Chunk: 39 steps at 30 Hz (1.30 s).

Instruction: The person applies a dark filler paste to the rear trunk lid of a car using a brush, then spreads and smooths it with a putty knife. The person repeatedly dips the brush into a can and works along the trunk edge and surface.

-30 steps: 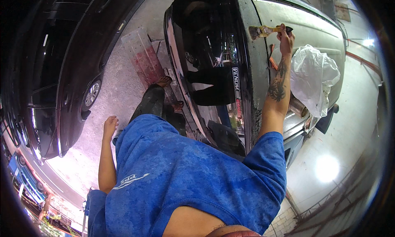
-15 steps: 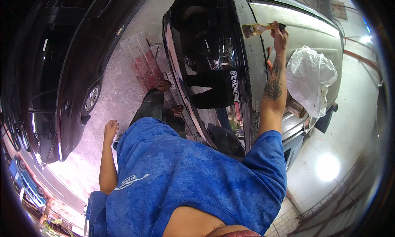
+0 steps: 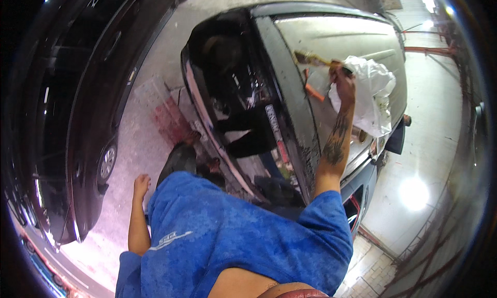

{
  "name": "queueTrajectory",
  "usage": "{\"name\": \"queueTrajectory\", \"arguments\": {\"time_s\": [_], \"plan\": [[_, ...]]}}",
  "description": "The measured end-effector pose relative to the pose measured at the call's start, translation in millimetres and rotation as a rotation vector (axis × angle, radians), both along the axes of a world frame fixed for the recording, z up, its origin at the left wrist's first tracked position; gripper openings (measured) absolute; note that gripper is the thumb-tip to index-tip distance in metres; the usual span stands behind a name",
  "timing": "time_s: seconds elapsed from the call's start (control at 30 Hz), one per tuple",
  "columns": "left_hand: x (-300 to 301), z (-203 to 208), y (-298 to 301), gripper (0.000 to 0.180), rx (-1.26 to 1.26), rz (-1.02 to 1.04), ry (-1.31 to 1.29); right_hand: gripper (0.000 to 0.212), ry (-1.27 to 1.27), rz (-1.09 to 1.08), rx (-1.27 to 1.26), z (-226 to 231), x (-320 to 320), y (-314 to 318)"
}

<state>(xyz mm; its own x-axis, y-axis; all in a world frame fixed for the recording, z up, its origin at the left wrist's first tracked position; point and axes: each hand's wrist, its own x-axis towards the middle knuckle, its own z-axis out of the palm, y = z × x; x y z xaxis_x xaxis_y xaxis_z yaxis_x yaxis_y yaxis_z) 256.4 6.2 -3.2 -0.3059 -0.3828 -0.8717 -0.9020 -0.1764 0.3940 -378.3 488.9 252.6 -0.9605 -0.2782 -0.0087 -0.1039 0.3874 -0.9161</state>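
Observation:
My right hand (image 3: pixel 342 83) is closed around the yellowish handle of a paintbrush (image 3: pixel 317 59), held over the car roof (image 3: pixel 331 31). The dark bristles point left, near the seam beside the grey strip; whether they touch the surface I cannot tell. Just below the brush, an orange-handled tool (image 3: pixel 315 92) lies on the roof. A crumpled white plastic bag (image 3: pixel 380 104) rests there too, right behind my hand. Part of a metal can (image 3: pixel 358 136) shows under the bag, beside my forearm. My left hand (image 3: pixel 141 185) hangs at my side with loosely bent fingers, and nothing shows in it.
The car's glossy dark rear window (image 3: pixel 222 55) is close in front of me. Another dark car (image 3: pixel 85 106) is parked to the left. A perforated, red-stained plank (image 3: pixel 166 114) is by my feet. A person (image 3: pixel 397 135) is beyond the roof at right.
My right hand and the brush have come nearer to me and away from the roof's far end. The view has shifted, showing the orange-handled tool more fully. My left hand still hangs.

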Motion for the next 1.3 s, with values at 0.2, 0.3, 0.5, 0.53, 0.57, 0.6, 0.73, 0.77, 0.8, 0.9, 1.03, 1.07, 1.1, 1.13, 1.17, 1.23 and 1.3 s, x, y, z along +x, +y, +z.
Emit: {"name": "queueTrajectory", "arguments": {"time_s": [0.2, 0.3, 0.5, 0.53, 0.57, 0.6, 0.73, 0.77, 0.8, 0.9, 1.03, 1.07, 1.1, 1.13, 1.17, 1.23, 1.3], "plan": [[-10, -7, -2, 0.032, -0.011, 0.004, 0.085, 0.023, -0.174, -0.066, -0.303, -4, 7, 0], [1, -4, -4, 0.033, -0.025, 0.016, 0.095, 0.021, -0.126, -0.096, -0.251, -16, -4, -7], [42, 2, -2, 0.035, -0.017, 0.094, 0.014, 0.021, -0.194, -0.071, -0.297, -45, -35, -17], [48, 3, 0, 0.035, -0.005, 0.111, 0.008, 0.022, -0.230, -0.059, -0.340, -51, -39, -18], [54, 3, 2, 0.035, 0.004, 0.126, -0.037, 0.022, -0.258, -0.075, -0.378, -58, -42, -19], [59, 3, 4, 0.035, 0.010, 0.126, -0.012, 0.023, -0.293, -0.161, -0.396, -65, -46, -21], [66, 4, 10, 0.036, 0.008, 0.112, -0.067, 0.024, -0.298, -0.150, -0.509, -91, -56, -27], [65, 5, 11, 0.037, 0.012, 0.112, -0.102, 0.024, -0.292, -0.122, -0.479, -97, -59, -28], [63, 7, 11, 0.037, 0.001, 0.106, -0.081, 0.024, -0.292, -0.122, -0.442, -102, -61, -30], [50, 15, 8, 0.037, -0.010, 0.107, -0.088, 0.026, -0.293, -0.134, -0.402, -115, -67, -34], [31, 24, 1, 0.038, -0.048, 0.106, -0.047, 0.030, -0.274, -0.156, -0.373, -128, -69, -41], [28, 25, 0, 0.037, -0.047, 0.113, -0.005, 0.031, -0.283, -0.158, -0.311, -129, -69, -42], [26, 26, -1, 0.036, -0.050, 0.126, 0.014, 0.031, -0.270, -0.161, -0.256, -129, -69, -42], [25, 26, -2, 0.035, -0.056, 0.143, 0.016, 0.032, -0.268, -0.188, -0.183, -129, -70, -43], [25, 26, -2, 0.035, -0.053, 0.155, 0.012, 0.032, -0.239, -0.186, -0.183, -127, -71, -43], [28, 25, -2, 0.035, -0.051, 0.155, 0.018, 0.033, -0.236, -0.245, -0.129, -122, -75, -42], [32, 23, -1, 0.035, -0.043, 0.140, 0.009, 0.032, -0.183, -0.212, -0.194, -118, -79, -42]]}}
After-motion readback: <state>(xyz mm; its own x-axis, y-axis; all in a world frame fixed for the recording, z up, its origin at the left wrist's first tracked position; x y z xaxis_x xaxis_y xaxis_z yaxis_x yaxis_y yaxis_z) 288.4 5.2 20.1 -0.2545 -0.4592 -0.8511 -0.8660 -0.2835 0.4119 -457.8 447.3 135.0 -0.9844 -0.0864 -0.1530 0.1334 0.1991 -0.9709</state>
